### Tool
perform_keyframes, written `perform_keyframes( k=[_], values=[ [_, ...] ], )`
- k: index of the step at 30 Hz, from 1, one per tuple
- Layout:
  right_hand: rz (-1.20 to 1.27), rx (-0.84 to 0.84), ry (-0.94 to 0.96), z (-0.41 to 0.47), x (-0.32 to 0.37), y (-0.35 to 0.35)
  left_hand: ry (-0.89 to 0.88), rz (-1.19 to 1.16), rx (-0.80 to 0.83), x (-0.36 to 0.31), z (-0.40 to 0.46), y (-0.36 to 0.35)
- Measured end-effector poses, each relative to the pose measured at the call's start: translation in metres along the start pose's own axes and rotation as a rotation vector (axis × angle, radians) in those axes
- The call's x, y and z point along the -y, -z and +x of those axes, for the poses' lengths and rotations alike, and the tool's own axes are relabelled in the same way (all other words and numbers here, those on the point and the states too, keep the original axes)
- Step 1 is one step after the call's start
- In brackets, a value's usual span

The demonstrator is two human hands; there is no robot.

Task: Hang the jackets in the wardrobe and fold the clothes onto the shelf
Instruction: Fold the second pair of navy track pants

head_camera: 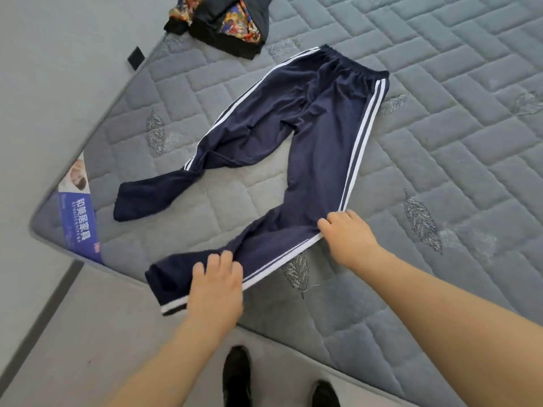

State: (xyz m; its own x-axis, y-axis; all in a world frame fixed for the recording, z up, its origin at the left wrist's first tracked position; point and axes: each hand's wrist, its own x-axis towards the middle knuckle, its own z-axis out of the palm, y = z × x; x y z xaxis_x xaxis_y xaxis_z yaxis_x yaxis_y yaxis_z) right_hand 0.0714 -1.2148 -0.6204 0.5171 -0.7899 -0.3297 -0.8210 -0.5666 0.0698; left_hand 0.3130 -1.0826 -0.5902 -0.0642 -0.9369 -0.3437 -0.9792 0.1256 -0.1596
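Navy blue track trousers with white side stripes [320,118] lie spread flat on the grey quilted mattress [458,160], waistband at the far end, both legs running back toward the person. The leg on the person's left bends sharply partway down, its lower part kinked off toward the mattress corner. The leg on the person's right comes down straight, then turns at the knee and runs across toward the near edge, where its navy-and-white ribbed cuff sits right at the mattress border.

Left hand [216,286] is on that near leg just above the cuff, fingers curled over the cloth and bunching it, gripping the fabric. Right hand [348,235] is at the bend in the same leg, fingers curled down together onto the white-striped edge; it looks like a pinch on the seam, though the thumb is hidden under the hand.

Far corner of the mattress: a crumpled black jacket with a multicoloured patterned lining [223,23], well apart from the trousers. A small black square tag [135,57] sticks out at the mattress edge near it.

On the left corner, a blue printed label [79,221] on the mattress carries white Chinese characters reading 和美居家具, with a line of smaller lettering too fine to read and a blurred picture above it.

Embroidered grey leaf motifs [423,221] dot the quilting. Two black shoes [236,374] show on the pale floor at the bottom.
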Motion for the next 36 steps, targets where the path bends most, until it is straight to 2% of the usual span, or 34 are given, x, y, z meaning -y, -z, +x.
perform_keyframes(
  k=[2, 3, 4, 5, 8, 10, 12, 19, 22, 24, 27, 29, 32, 34, 36],
  values=[
    [-0.043, 0.32, -0.034, -0.025, -0.002, -0.027, -0.096, -0.147, 0.48, -0.061, -0.026, -0.024],
    [-0.031, 0.426, -0.063, -0.035, -0.002, -0.039, -0.144, -0.206, 0.719, -0.084, -0.032, -0.03],
    [-0.009, 0.479, -0.09, -0.042, -0.002, -0.048, -0.173, -0.255, 0.861, -0.1, -0.033, -0.031],
    [0.021, 0.484, -0.114, -0.047, -0.001, -0.055, -0.164, -0.308, 0.914, -0.108, -0.029, -0.031],
    [0.132, 0.402, -0.143, -0.047, 0.009, -0.06, -0.038, -0.435, 0.828, -0.098, -0.004, -0.029],
    [0.217, 0.347, -0.137, -0.039, 0.017, -0.054, 0.006, -0.382, 0.679, -0.07, 0.015, -0.023],
    [0.29, 0.314, -0.13, -0.027, 0.025, -0.041, 0.054, -0.284, 0.61, -0.034, 0.033, -0.015],
    [0.411, 0.43, -0.107, 0.044, 0.067, 0.005, 0.279, -0.251, 0.545, 0.085, 0.088, -0.016],
    [0.648, 0.451, -0.188, 0.101, 0.095, 0.018, 0.362, -0.31, 0.458, 0.129, 0.115, -0.028],
    [0.861, 0.435, -0.267, 0.146, 0.115, 0.028, 0.427, -0.354, 0.321, 0.164, 0.135, -0.036],
    [1.256, 0.359, -0.501, 0.222, 0.147, 0.038, 0.476, -0.353, 0.149, 0.228, 0.172, -0.053],
    [1.563, 0.298, -0.706, 0.269, 0.164, 0.046, 0.392, -0.249, 0.19, 0.272, 0.195, -0.063],
    [1.966, 0.222, -1.03, 0.323, 0.175, 0.06, -0.025, 0.042, 0.302, 0.316, 0.215, -0.069],
    [2.076, 0.168, -1.148, 0.345, 0.181, 0.068, -0.299, 0.047, 0.321, 0.322, 0.213, -0.064],
    [2.082, 0.093, -1.211, 0.358, 0.187, 0.075, -0.522, -0.06, 0.469, 0.305, 0.196, -0.058]
  ],
)
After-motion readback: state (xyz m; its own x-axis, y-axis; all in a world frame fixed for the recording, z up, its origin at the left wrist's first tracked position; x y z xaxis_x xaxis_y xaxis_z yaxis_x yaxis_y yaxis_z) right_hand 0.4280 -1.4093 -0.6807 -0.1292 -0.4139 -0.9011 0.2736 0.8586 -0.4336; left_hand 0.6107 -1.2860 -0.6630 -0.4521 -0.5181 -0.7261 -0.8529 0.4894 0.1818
